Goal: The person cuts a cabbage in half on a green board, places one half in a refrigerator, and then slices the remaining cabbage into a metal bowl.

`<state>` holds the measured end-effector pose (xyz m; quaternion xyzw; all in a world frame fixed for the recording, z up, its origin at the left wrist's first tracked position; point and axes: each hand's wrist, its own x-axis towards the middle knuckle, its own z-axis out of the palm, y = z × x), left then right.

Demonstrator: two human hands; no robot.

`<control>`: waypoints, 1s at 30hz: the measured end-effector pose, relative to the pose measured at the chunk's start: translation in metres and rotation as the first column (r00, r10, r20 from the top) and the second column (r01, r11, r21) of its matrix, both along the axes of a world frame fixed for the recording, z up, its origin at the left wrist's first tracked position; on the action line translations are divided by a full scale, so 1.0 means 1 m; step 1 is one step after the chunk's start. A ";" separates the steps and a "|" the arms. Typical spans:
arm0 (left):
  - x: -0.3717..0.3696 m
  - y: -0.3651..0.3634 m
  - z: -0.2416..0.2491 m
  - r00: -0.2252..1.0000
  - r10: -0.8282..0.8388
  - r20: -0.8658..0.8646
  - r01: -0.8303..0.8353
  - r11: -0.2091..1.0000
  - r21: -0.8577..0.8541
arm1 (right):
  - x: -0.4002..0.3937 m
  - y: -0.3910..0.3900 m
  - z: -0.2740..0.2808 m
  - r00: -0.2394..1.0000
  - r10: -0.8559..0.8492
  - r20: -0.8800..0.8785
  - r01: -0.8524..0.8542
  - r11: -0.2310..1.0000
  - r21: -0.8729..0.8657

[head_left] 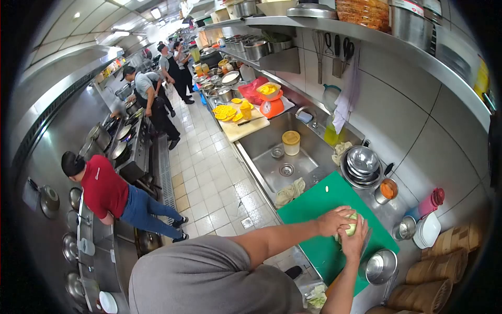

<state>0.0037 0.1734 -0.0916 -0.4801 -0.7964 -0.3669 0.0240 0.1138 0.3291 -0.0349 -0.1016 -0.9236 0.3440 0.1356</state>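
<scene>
Over a green cutting board, a pale green cabbage is between my two hands and partly covered by them. My left hand curls over its near-left side. Wrapped round the other side is my right hand. Beside the right hand a knife blade lies along the board; its handle is hidden. A small white piece rests near the board's far edge. Close to the right forearm, a steel bowl stands at the board's edge. Leafy scraps sit in a container below.
Beyond the board is a sink with a lidded tub. Stacked steel bowls, a pink-lidded bottle and bamboo steamers line the wall side. A person in red works across the aisle; several others stand farther off.
</scene>
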 end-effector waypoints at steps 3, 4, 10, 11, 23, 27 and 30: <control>0.004 -0.021 0.007 0.989 0.139 -0.042 -0.142 0.987 -0.070 | -0.003 0.003 -0.030 0.997 0.076 -0.025 -0.077 0.995 -0.070; 0.007 -0.029 0.008 0.987 0.162 0.005 -0.162 0.984 0.077 | 0.004 -0.002 -0.023 0.998 0.059 -0.037 -0.062 0.996 -0.071; 0.005 -0.068 0.001 0.775 0.183 0.605 -0.260 0.965 0.040 | 0.021 -0.017 -0.028 0.983 -0.173 0.064 0.165 0.980 0.109; 0.001 -0.069 0.003 0.755 0.210 0.621 -0.295 0.955 0.036 | 0.020 -0.018 -0.020 0.972 -0.214 0.097 0.203 0.973 0.110; -0.018 -0.080 -0.022 0.498 -0.039 0.866 -0.253 0.949 0.188 | 0.009 -0.088 -0.015 0.824 -0.511 0.244 0.315 0.772 0.552; -0.005 -0.113 -0.029 0.579 0.106 0.808 -0.316 0.943 0.102 | 0.013 -0.053 -0.030 0.825 -0.563 0.044 0.532 0.801 0.275; 0.022 -0.170 -0.011 0.261 0.030 0.965 -0.333 0.941 0.061 | 0.017 -0.005 -0.045 0.708 -0.696 -0.117 0.677 0.717 -0.169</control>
